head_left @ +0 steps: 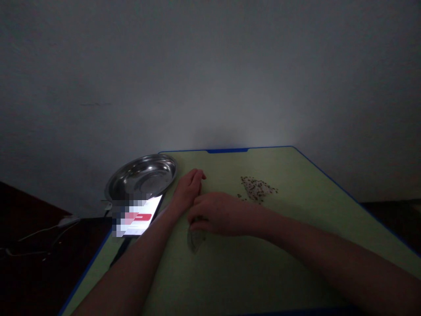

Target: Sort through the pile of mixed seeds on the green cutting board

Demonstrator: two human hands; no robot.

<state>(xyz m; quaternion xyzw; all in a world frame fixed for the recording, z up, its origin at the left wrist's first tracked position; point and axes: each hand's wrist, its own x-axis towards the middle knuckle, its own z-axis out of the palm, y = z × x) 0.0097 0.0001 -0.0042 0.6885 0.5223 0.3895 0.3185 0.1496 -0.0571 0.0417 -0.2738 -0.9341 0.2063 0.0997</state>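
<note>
Two bare hands lie over a green table [279,267], with directions read from the right hand as the centre of the dial and 12 o'clock towards the wall [226,79]. The right hand [194,220] has its fingers curled downward, gripping a small clear object [194,241] that shows at 7 o'clock, below the fingertips; whether it is a bag or a cup cannot be told in the dim light. The left hand [189,188] lies close by at between 10 and 11 o'clock, its fingers together and slightly bent; its palm is turned out of sight, so whether it is open or closed on something cannot be told. Near the right hand, at 2 o'clock, is a pile of grains [258,189], pale and dark pieces mixed and spread in an uneven patch, with a few dark pieces loose at its near left edge. At 9 o'clock, beyond the left forearm, is a phone [144,217] with a lit screen that bears a red bar and is partly covered by blurred squares. Farther out at 10 o'clock is a wide, shallow metal basin [144,177], its inside shiny and its near rim beside the phone. Blue edging [329,175] runs around the table, with a wider strip at 12 o'clock near the wall. Outermost, at 9 o'clock, white cables [37,232] lie off the table over a dark area.
</note>
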